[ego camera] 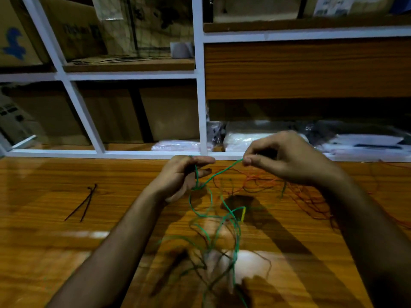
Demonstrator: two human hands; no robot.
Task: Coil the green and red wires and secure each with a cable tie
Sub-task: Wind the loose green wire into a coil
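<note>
The green wire (213, 215) is held up between both hands over the wooden tabletop (55, 236); one stretch is drawn across from the left hand (181, 177) to the right hand (287, 157), and the rest hangs down in loose, tangled loops toward the near edge, where a short yellow section (244, 213) is seen. The strand is looped around the left hand's fingers, which are half curled with the thumb laid above. The wire's upper end is pinched between the thumb and fingertips of the right hand, the other fingers being folded in. The red wire (295, 194) is spread in a loose tangle on the table beneath and beyond the right hand and forearm. Two black cable ties (82, 203) are laid on the table well apart to the left, touching at their heads. Behind the table, white-framed shelving (200, 85) is filled with cardboard boxes (66, 25) and plastic-wrapped packages (244, 136).
</note>
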